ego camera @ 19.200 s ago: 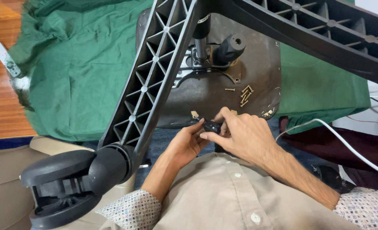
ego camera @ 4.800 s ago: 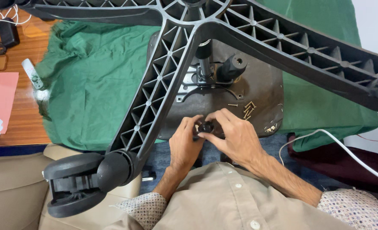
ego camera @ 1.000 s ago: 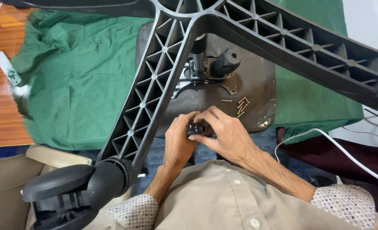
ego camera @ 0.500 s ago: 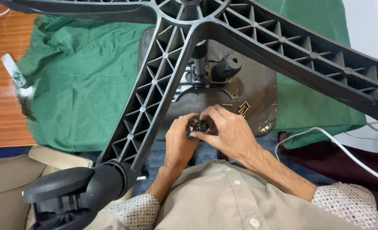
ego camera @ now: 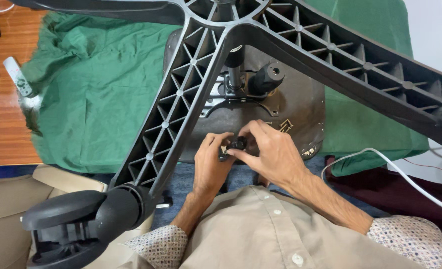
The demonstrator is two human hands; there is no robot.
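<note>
Hands meet beneath the upturned black ribbed plastic chair base (ego camera: 191,94): left hand (ego camera: 211,167) and right hand (ego camera: 273,157) pinch a small black knob (ego camera: 239,145) between fingertips, close to the chest for control, over the dark seat underside (ego camera: 300,107).

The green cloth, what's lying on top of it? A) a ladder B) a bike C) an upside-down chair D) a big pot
C: the chair's seat underside rests on the green cloth, while the black star base and a caster wheel stick up toward the camera.
</note>
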